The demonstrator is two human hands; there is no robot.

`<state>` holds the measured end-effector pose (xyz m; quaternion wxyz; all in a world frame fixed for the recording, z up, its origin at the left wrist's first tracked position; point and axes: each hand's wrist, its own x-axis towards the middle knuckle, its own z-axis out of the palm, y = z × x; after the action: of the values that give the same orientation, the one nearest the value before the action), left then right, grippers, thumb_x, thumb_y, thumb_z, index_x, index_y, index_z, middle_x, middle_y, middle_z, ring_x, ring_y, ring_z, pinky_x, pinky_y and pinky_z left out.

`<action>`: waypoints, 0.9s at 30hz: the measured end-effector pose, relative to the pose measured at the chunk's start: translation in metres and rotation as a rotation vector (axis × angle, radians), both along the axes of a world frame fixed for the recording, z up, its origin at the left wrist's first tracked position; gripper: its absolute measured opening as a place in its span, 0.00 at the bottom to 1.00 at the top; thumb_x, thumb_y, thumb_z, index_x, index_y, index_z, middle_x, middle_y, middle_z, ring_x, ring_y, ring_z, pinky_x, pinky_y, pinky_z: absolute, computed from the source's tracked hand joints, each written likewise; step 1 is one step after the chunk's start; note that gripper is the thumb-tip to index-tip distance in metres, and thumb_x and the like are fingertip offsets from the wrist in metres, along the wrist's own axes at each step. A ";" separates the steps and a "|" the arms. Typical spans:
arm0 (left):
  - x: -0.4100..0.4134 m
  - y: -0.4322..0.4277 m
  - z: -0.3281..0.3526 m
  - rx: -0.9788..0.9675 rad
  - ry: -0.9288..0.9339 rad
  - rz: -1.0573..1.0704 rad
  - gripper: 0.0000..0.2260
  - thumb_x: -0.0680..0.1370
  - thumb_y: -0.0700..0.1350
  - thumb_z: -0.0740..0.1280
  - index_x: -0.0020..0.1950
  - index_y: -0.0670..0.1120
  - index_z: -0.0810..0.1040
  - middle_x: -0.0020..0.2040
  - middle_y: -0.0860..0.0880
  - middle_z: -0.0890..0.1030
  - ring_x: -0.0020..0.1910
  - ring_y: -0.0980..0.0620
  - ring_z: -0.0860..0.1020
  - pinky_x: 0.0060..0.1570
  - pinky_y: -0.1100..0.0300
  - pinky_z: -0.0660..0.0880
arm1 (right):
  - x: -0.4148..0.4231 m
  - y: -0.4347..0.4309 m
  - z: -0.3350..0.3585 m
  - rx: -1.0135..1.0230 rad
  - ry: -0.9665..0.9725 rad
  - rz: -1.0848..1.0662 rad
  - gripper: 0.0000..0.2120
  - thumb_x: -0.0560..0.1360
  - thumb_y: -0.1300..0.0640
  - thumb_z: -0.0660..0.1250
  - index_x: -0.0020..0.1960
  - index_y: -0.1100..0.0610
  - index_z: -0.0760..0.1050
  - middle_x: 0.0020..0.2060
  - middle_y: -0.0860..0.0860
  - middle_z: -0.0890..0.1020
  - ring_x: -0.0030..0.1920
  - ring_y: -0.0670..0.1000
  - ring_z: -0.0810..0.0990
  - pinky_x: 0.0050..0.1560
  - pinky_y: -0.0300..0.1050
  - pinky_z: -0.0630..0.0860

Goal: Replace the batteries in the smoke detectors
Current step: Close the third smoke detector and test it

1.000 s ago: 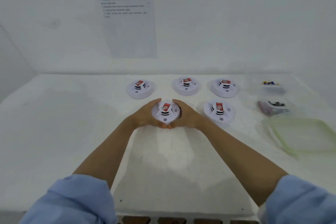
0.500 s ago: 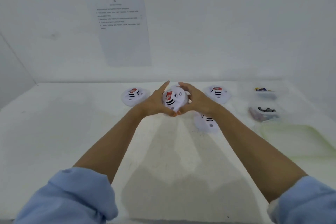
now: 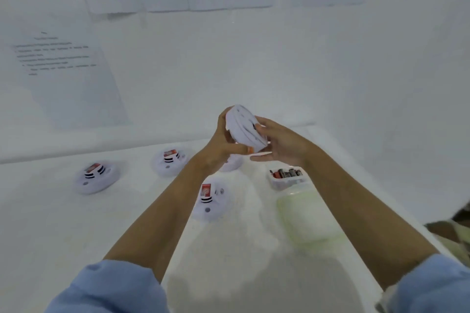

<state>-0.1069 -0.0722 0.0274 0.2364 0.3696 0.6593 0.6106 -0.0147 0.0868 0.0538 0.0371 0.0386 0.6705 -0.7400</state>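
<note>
I hold a round white smoke detector [image 3: 244,128] in the air above the white table [image 3: 63,231], tilted on edge with its back towards me. My left hand [image 3: 223,146] grips its lower left rim. My right hand [image 3: 279,143] touches its right side with the fingers spread. Three more detectors with red labels lie face up on the table: one at the far left [image 3: 96,177], one in the middle [image 3: 170,161] and one nearer to me [image 3: 211,202]. Another detector [image 3: 232,163] is mostly hidden behind my left hand.
A clear tub of batteries [image 3: 287,177] stands to the right of the detectors. A pale green lid [image 3: 309,220] lies in front of it. Printed sheets [image 3: 63,79] hang on the white back wall. The table's right edge [image 3: 396,206] runs close to my right forearm.
Both hands lifted the detector from the table and turned it over on edge. The camera has swung to the right and tilted.
</note>
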 end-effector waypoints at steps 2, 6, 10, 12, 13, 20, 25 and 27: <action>0.010 0.023 -0.003 0.020 -0.006 -0.007 0.48 0.61 0.37 0.79 0.74 0.47 0.55 0.71 0.41 0.66 0.70 0.40 0.66 0.65 0.38 0.68 | 0.006 0.024 -0.001 -0.043 0.034 -0.021 0.17 0.78 0.56 0.60 0.66 0.53 0.67 0.55 0.53 0.78 0.48 0.53 0.81 0.43 0.47 0.81; 0.029 0.057 -0.016 0.042 0.143 0.138 0.49 0.60 0.35 0.79 0.73 0.54 0.54 0.67 0.53 0.68 0.65 0.58 0.68 0.59 0.65 0.72 | 0.012 0.070 -0.009 0.063 0.054 -0.080 0.19 0.75 0.60 0.65 0.63 0.50 0.65 0.58 0.56 0.76 0.52 0.58 0.79 0.45 0.54 0.81; 0.045 0.079 -0.025 0.078 0.234 0.144 0.50 0.59 0.28 0.77 0.72 0.48 0.53 0.64 0.53 0.68 0.59 0.66 0.72 0.50 0.69 0.74 | 0.020 0.090 -0.018 0.165 0.063 -0.031 0.18 0.74 0.62 0.67 0.57 0.43 0.68 0.56 0.55 0.75 0.53 0.57 0.78 0.44 0.52 0.81; 0.050 0.085 -0.029 0.085 0.238 0.145 0.48 0.58 0.33 0.77 0.71 0.47 0.54 0.64 0.54 0.68 0.60 0.65 0.72 0.52 0.66 0.75 | 0.021 0.092 -0.020 0.186 0.082 -0.004 0.19 0.74 0.62 0.68 0.55 0.42 0.69 0.56 0.54 0.75 0.54 0.56 0.77 0.42 0.50 0.81; 0.051 0.088 -0.031 0.088 0.235 0.157 0.48 0.58 0.34 0.77 0.71 0.47 0.55 0.64 0.53 0.68 0.60 0.64 0.72 0.53 0.66 0.75 | 0.021 0.093 -0.021 0.186 0.088 0.002 0.19 0.74 0.62 0.68 0.55 0.41 0.69 0.56 0.54 0.74 0.54 0.56 0.77 0.42 0.50 0.81; 0.048 0.086 -0.028 0.052 0.318 0.279 0.48 0.54 0.44 0.79 0.69 0.48 0.60 0.62 0.55 0.71 0.60 0.60 0.72 0.53 0.62 0.76 | 0.014 0.095 -0.020 0.345 0.158 0.006 0.25 0.73 0.58 0.69 0.66 0.47 0.64 0.61 0.54 0.72 0.57 0.54 0.75 0.51 0.47 0.79; 0.044 0.080 -0.021 0.005 0.345 0.347 0.46 0.53 0.48 0.78 0.66 0.53 0.61 0.61 0.60 0.71 0.60 0.64 0.72 0.53 0.67 0.74 | 0.009 0.090 -0.007 0.794 0.485 -0.038 0.33 0.65 0.63 0.75 0.66 0.53 0.66 0.57 0.48 0.67 0.57 0.48 0.68 0.53 0.34 0.66; 0.044 0.080 -0.017 0.023 0.345 0.327 0.45 0.53 0.43 0.79 0.66 0.49 0.62 0.60 0.58 0.71 0.57 0.70 0.72 0.50 0.73 0.72 | 0.007 0.086 -0.001 0.988 0.528 0.054 0.34 0.64 0.61 0.76 0.66 0.55 0.67 0.54 0.46 0.66 0.56 0.47 0.66 0.55 0.36 0.67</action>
<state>-0.0631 0.0080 0.0099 0.0140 0.3595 0.7339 0.5762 -0.0080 0.1726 0.0524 -0.1355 -0.1524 0.9249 -0.3210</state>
